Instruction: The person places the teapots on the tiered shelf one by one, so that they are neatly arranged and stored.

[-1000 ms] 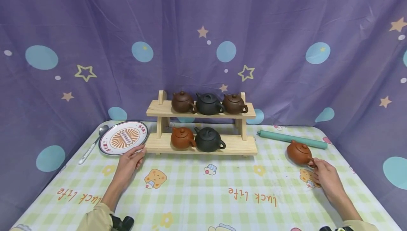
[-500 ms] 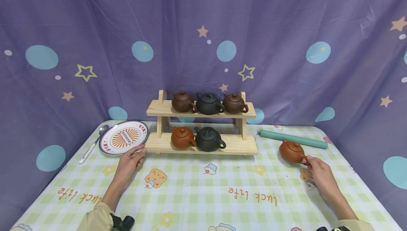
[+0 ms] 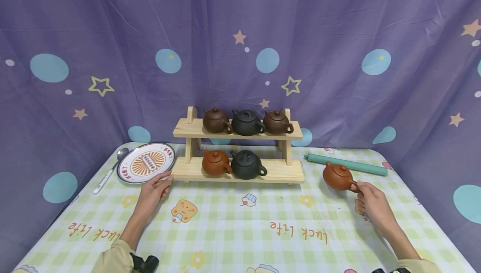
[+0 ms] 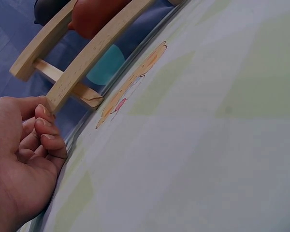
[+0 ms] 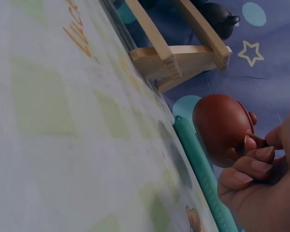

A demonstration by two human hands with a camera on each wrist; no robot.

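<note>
My right hand (image 3: pixel 375 206) grips the handle of a reddish-brown teapot (image 3: pixel 337 177), holding it above the tablecloth to the right of a two-tier wooden display shelf (image 3: pixel 240 178). In the right wrist view, the fingers (image 5: pixel 253 166) curl round the teapot's handle (image 5: pixel 256 141). At the shelf's lower left end my left hand (image 3: pixel 151 191) pinches the board's corner, fingers curled in the left wrist view. The lower board bears an orange-brown teapot (image 3: pixel 215 163) and a black teapot (image 3: pixel 246 165). Above stand two dark brown teapots (image 3: pixel 216 121) with a black one (image 3: pixel 246 123) between them.
A patterned plate (image 3: pixel 125 168) lies left of the shelf, beside a spoon (image 3: pixel 105 180). Behind the held teapot lies a green rolled tube (image 3: pixel 360 166). A purple curtain (image 3: pixel 319 22) hangs behind the checked tablecloth (image 3: pixel 240 239).
My right hand has moved left with the reddish-brown teapot, toward the shelf. My left hand stays at the shelf's corner, and the other teapots have not moved.
</note>
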